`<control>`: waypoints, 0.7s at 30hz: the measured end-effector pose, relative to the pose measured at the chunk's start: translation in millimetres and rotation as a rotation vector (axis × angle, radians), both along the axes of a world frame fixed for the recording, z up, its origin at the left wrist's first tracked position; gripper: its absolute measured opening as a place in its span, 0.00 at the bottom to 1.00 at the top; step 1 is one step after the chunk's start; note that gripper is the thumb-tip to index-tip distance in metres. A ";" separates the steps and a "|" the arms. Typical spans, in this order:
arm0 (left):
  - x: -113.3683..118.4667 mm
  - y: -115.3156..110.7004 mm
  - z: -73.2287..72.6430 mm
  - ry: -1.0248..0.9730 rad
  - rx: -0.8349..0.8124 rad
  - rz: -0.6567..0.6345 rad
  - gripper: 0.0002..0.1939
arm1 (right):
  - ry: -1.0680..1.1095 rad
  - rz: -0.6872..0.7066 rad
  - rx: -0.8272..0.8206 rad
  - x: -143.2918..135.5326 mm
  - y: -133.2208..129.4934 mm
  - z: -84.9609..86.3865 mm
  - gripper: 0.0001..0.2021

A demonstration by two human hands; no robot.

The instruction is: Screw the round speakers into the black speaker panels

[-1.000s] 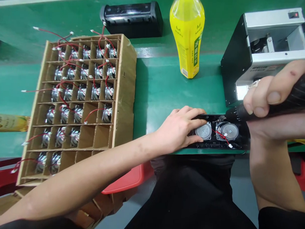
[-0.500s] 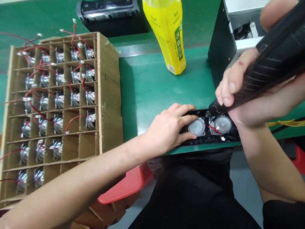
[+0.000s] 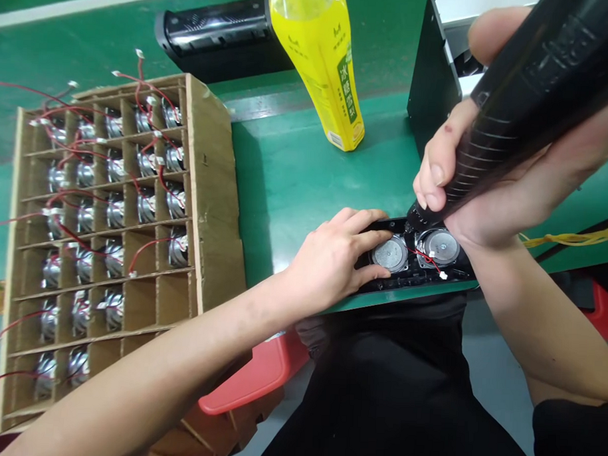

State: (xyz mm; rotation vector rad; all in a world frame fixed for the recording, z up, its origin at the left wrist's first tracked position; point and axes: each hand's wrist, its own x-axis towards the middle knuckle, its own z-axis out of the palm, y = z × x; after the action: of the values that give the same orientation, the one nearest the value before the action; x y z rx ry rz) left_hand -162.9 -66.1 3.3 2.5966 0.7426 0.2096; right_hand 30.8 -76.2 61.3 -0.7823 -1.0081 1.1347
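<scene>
A black plastic speaker housing lies at the front edge of the green table, with two round grey speakers set in it. My left hand grips the housing's left end, its thumb and fingers around the left speaker. In my right hand is a thick black electric screwdriver, tilted, its tip down at the housing's far edge between the speakers. The tip's exact contact is hidden. Beside it sits the right speaker, and a red wire with a white connector crosses the housing.
On the left stands a divided cardboard box of speakers with red wires. A yellow bottle and another black housing are at the back. A black-and-silver machine stands behind my right hand. Below is a red stool.
The view has shifted slightly. My right hand and the screwdriver have moved a little left and stand somewhat more upright; the tip stays at the same part of the housing. My left hand keeps its hold.
</scene>
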 end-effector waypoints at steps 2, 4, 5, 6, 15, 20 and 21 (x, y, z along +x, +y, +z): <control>-0.1 0.0 -0.4 0.001 -0.005 0.001 0.25 | -0.006 -0.011 0.053 1.0 -1.6 1.3 0.36; -0.2 0.0 -0.6 -0.001 -0.006 0.001 0.25 | -0.007 -0.013 0.076 1.7 -2.2 1.2 0.37; -0.2 0.0 -0.6 -0.002 -0.006 0.000 0.25 | -0.007 -0.003 0.077 1.7 -2.3 0.7 0.37; -0.1 0.1 -0.6 -0.001 -0.007 -0.001 0.25 | -0.010 0.013 0.080 1.3 -2.1 -0.3 0.38; 3.6 1.6 -1.1 0.024 -0.035 0.009 0.26 | 0.007 0.018 0.189 -15.5 5.0 -38.2 0.37; 5.4 1.7 1.8 0.045 -0.069 0.001 0.25 | -0.019 0.112 0.247 -14.5 2.7 -45.1 0.32; 5.5 1.7 2.3 0.049 -0.074 0.002 0.25 | -0.017 0.136 0.247 -13.8 2.3 -44.3 0.32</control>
State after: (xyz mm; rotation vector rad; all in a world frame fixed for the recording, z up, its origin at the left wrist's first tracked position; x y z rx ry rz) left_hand -157.4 -64.4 5.5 2.5392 0.7551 0.1171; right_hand 17.1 -74.0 17.0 -0.5330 -1.2043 1.0939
